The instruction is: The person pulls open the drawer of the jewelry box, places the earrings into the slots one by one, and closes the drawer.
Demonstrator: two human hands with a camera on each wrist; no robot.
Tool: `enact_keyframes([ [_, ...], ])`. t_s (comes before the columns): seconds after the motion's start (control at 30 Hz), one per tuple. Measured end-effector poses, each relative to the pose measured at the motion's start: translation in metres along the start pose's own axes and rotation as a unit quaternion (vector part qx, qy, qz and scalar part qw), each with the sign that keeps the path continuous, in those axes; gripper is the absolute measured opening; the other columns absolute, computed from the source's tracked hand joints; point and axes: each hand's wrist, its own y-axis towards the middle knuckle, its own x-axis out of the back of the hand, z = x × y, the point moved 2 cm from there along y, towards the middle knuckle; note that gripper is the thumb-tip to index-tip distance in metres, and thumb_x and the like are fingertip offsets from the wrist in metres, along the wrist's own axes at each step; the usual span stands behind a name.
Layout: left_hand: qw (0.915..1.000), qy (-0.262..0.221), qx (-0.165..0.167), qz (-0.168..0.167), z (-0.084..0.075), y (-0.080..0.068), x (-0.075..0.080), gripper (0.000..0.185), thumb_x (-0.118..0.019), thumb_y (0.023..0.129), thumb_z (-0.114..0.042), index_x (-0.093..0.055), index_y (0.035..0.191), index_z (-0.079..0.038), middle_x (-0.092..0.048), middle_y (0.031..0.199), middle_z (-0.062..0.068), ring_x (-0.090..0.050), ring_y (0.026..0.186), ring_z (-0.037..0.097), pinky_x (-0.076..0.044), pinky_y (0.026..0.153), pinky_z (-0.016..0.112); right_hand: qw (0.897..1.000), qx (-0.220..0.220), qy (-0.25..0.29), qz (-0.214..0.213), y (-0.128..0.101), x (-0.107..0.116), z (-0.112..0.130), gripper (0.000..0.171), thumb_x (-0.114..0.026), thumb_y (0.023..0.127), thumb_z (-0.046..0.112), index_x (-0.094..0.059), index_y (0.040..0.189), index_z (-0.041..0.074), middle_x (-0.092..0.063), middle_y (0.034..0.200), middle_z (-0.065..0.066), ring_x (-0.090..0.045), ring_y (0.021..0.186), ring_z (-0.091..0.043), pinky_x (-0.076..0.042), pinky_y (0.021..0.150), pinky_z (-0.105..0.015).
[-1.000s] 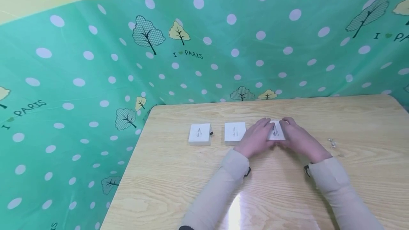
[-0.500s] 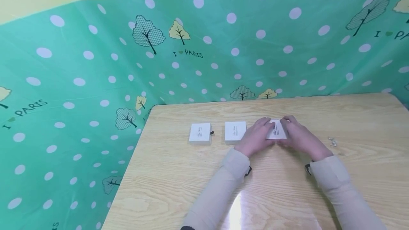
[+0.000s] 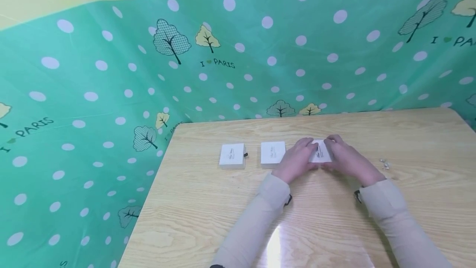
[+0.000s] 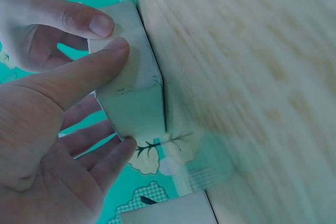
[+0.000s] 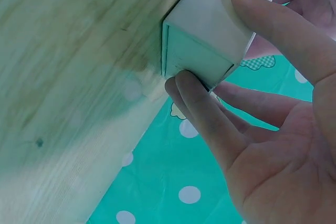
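One white box (image 3: 322,153), held from both sides

The left grip (image 3: 298,159) and the right grip (image 3: 348,160) of a person both grasp the white box, which sits between them near the far edge of the bench (image 3: 208,210). The wrist views show the thumbs just beside each other on one face of it; in the right wrist view, two fingertips of the right grip press on an end panel (image 5: 195,56) outlined by a thin seam. Whether the box fully rests on the wood is hard to tell.

The step in hand looks like pushing that panel flush, as if closing a drawer. The next move would seem to call for even pressure from both sides, a check that the seam is level, then a gentle release.

Farther out, to the left, a second box (image 3: 272,153) lies just beside the left grip; beyond it is a third box (image 3: 232,155) with a black tab (image 3: 246,155) on its right side. Right of the right grip lie small shiny pieces (image 3: 385,164), too tiny to identify. Behind hangs a green dotted cloth (image 3: 223,82).
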Motion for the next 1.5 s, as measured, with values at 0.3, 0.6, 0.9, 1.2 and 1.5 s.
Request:
enact_keyframes([
  [0.3,1.0,0.005,-0.003,-0.007,0.002,-0.004,-0.001,0.069,-0.076,0.084,-0.044,-0.053,0.143,-0.018,-0.043,0.154,0.0,-0.036,0.144,0.013,-0.035,0.115,0.028,1.0,0.013,0.002,-0.007,-0.006,-0.001,0.003,0.078,-0.082,0.08,0.017,-0.042,0.136,-0.02,-0.035,0.141,-0.039,-0.049,0.117,-0.059,-0.043,0.097,-0.066],
  [0.6,1.0,0.005,-0.002,-0.007,0.0,-0.013,-0.001,0.068,-0.076,0.083,-0.046,-0.054,0.141,-0.017,-0.044,0.153,0.002,-0.039,0.142,0.015,-0.037,0.113,0.031,1.0,0.024,-0.004,-0.006,-0.012,-0.003,0.008,0.077,-0.082,0.08,0.02,-0.044,0.135,-0.02,-0.038,0.139,-0.037,-0.052,0.115,-0.056,-0.046,0.096,-0.063],
  [0.9,0.9979,0.063,-0.016,0.004,-0.007,-0.026,0.005,0.068,-0.074,0.084,-0.049,-0.055,0.14,-0.016,-0.047,0.151,0.002,-0.043,0.139,0.016,-0.043,0.108,0.03,1.0,0.028,0.005,-0.003,-0.019,-0.006,0.013,0.074,-0.084,0.077,0.017,-0.049,0.132,-0.019,-0.04,0.138,-0.037,-0.052,0.117,-0.055,-0.045,0.098,-0.063],
  [1.2,0.9972,0.07,-0.026,-0.002,-0.007,-0.04,0.006,0.07,-0.073,0.083,-0.055,-0.056,0.139,-0.016,-0.05,0.148,0.0,-0.044,0.137,0.015,-0.041,0.11,0.029,1.0,0.023,0.002,0.007,-0.027,-0.009,0.023,0.075,-0.086,0.076,0.022,-0.052,0.13,-0.017,-0.043,0.137,-0.034,-0.053,0.118,-0.052,-0.046,0.097,-0.061],
  [1.5,0.9973,0.067,-0.028,0.003,-0.006,-0.052,0.008,0.069,-0.072,0.084,-0.055,-0.056,0.139,-0.017,-0.05,0.148,0.001,-0.045,0.137,0.016,-0.041,0.11,0.03,1.0,0.031,0.0,0.004,-0.032,-0.013,0.031,0.073,-0.087,0.074,0.022,-0.054,0.127,-0.016,-0.047,0.134,-0.033,-0.057,0.114,-0.049,-0.049,0.094,-0.06],
])
